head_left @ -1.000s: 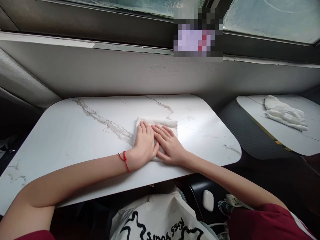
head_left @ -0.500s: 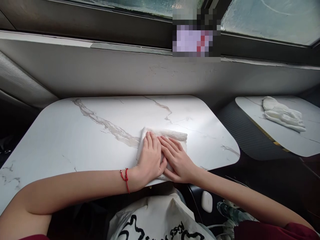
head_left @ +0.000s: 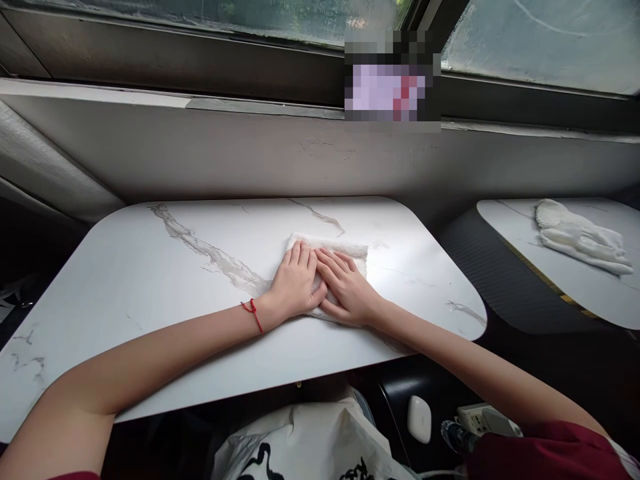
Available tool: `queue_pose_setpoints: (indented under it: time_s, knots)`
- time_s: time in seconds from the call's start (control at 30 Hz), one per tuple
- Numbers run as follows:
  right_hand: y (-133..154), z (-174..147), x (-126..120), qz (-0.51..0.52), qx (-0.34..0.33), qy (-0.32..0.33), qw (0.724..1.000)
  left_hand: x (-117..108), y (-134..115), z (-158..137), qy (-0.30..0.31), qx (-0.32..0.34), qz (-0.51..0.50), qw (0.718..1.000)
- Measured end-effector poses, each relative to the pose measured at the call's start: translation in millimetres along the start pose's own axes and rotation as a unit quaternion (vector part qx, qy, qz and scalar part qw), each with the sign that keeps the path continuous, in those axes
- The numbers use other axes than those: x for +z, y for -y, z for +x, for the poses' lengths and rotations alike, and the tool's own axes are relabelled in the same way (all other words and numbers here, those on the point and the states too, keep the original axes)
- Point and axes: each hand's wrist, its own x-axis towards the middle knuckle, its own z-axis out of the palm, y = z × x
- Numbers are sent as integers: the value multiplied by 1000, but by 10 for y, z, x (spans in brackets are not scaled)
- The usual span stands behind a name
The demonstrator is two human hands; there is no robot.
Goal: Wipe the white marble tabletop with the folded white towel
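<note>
A folded white cloth (head_left: 353, 248) lies on the white marble-patterned table (head_left: 185, 360), a bit right of its middle. My left hand (head_left: 296, 280) rests flat on the cloth's left part, fingers extended toward the window, a red string bracelet on that wrist. Pressed against the cloth's right part is my right hand (head_left: 347, 287), angled inward with its fingers stretched out. The two hands touch at the fingertips and thumbs. They cover most of the cloth; its far edge and far right corner show.
A second table (head_left: 515, 220) at the right bears a crumpled white cloth (head_left: 583, 237). Windows and a grey wall (head_left: 225, 150) border the far side. Below the near edge are a white bag (head_left: 305, 433), a small white case (head_left: 419, 419), a bottle (head_left: 456, 435) and a power strip (head_left: 483, 420).
Both hands have slid the cloth away from my body, toward the window side of the table. The hands keep the same flat pose, and the view has shifted slightly.
</note>
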Motion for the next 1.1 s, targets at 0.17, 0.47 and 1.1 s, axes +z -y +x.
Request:
queue_pose_setpoints:
  time_s: [0.17,0.47,1.1]
  knots:
    - [-260,232,65,-2,3,-27,1000,108,254,262,-34,-11,-52,998]
    - [-759,520,127,1,-5,-28,1000,164,474,689,-34,-29,-59,997]
    - [-1453,1014,143,21,11,-23,999,289,826,1387,-75,-47,-66,994]
